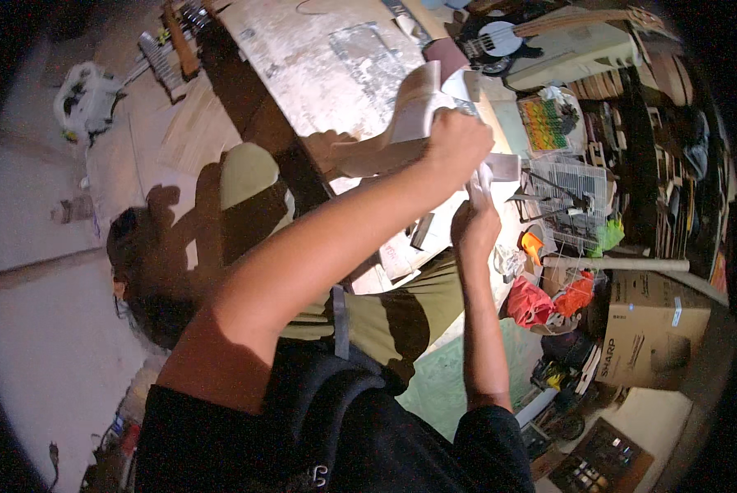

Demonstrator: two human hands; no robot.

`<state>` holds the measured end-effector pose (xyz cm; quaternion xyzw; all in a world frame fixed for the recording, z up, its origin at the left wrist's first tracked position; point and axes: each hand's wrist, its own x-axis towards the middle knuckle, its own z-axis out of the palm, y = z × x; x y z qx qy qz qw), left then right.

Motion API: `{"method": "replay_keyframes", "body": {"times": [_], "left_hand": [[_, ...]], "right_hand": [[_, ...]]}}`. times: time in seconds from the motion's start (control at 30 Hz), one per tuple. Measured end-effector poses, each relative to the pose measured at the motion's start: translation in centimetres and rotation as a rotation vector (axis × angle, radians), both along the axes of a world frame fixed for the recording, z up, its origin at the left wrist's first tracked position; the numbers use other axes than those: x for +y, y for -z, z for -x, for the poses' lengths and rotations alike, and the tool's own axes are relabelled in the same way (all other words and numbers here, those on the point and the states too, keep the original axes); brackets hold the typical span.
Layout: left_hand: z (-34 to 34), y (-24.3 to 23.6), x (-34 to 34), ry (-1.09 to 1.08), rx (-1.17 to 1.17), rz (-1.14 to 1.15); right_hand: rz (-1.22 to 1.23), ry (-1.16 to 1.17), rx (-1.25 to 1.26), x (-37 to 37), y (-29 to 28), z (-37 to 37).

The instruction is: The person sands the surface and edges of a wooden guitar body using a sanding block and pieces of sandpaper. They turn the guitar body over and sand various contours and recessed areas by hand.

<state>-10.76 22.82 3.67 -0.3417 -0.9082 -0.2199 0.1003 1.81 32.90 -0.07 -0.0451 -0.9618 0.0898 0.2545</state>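
A pale floor (48, 353) was spread from eight to nine o'clock, and the room was crowded with stored goods from one round to five. The bench (303, 66) was set at twelve o'clock, its worn, stained top brightly lit near the work and crossed by shadow along its nearer edge. A green panel (467, 370) was seen near five, and a brown carton (652, 324) was placed between three and four. A guitar (496, 41) was laid at one o'clock, beyond the bench, and a white wire rack (586, 177) was stood between two and three.

The pale piece (416, 107), curved and broad, was held over the bench between twelve and one o'clock. Whether the block-like end beyond the hands belonged to it could not be told. A red bag (529, 301) was left between three and four.

The left hand (461, 144) was closed in a fist at the piece, apparently gripping it, though the fingers' undersides were hidden. The right hand (478, 223), just below it, was narrowed round a pale lower part. By judgement, the piece was being steadied and worked two-handed; for any further stroke or turn, a firm hold by one hand and controlled pressure by the other seemed called for. Just beyond, towards one o'clock, a mauve sheet (445, 54) was seen, its material uncertain.
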Motion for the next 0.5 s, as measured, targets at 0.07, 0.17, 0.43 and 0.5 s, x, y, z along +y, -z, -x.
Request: {"method": "replay_keyframes", "body": {"times": [0.07, 0.17, 0.43, 0.5], "left_hand": [[0.2, -0.1, -0.7, 0.027, -0.030, 0.032], [0.0, 0.1, -0.7, -0.052, 0.055, 0.062], [0.3, -1.4, -1.2, 0.039, 0.075, 0.102], [0.1, -1.6, -1.2, 0.064, 0.077, 0.134]], "right_hand": [[-0.069, 0.288, -0.371, 2.6, -3.6, 2.2], [0.254, 0.296, -0.028, 6.4, -9.6, 3.7], [0.462, 0.090, -0.260, 0.5, -1.0, -0.8], [0.424, 0.100, -0.157, -2.3, 0.0, -1.2]]}}
